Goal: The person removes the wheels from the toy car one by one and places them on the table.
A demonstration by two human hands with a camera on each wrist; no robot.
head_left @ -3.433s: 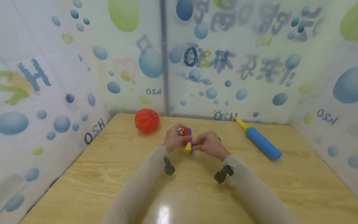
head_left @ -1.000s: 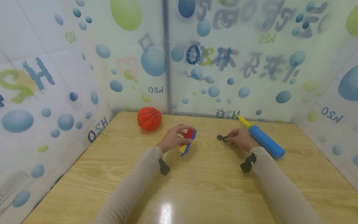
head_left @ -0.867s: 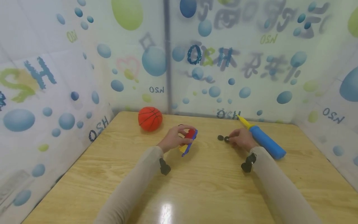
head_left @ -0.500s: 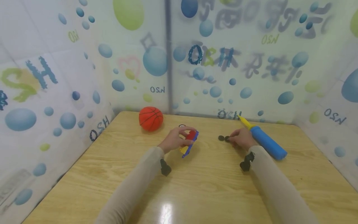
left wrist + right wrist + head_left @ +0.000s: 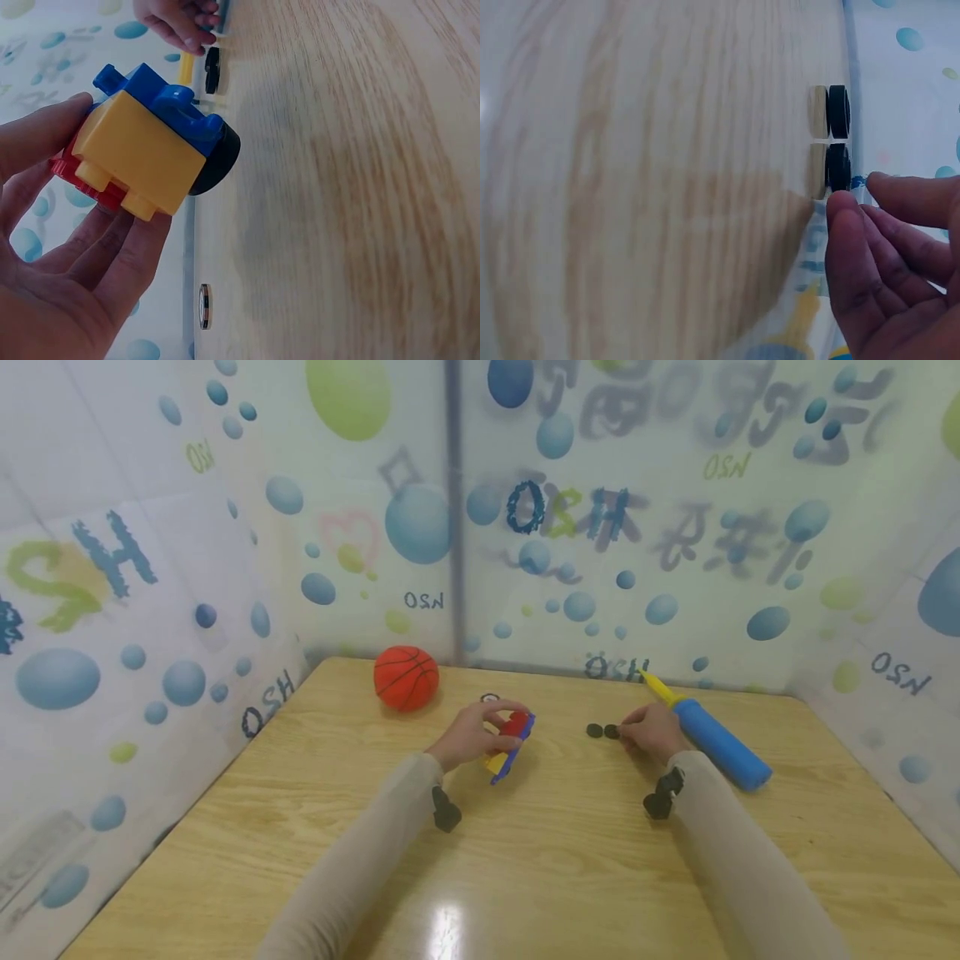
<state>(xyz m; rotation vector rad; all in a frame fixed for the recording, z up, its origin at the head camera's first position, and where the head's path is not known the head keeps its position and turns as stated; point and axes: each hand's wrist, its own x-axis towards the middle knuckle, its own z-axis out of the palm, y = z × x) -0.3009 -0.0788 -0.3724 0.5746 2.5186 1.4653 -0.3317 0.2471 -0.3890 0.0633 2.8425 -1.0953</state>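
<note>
Bubble-print walls ring the table (image 5: 525, 860); right hand (image 5: 651, 732) has carried two wheels (image 5: 602, 731) to 3 o'clock, fingers relaxed; left hand (image 5: 474, 735) still grips toy car (image 5: 512, 742).

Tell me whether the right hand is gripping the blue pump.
No. The right hand rests on the table beside the blue pump, fingertips at two small black wheels.

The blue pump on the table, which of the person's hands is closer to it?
Right. The right hand lies directly beside the blue pump, by two small black wheels. The left hand is farther off toward the basketball, holding the toy block car.
</note>
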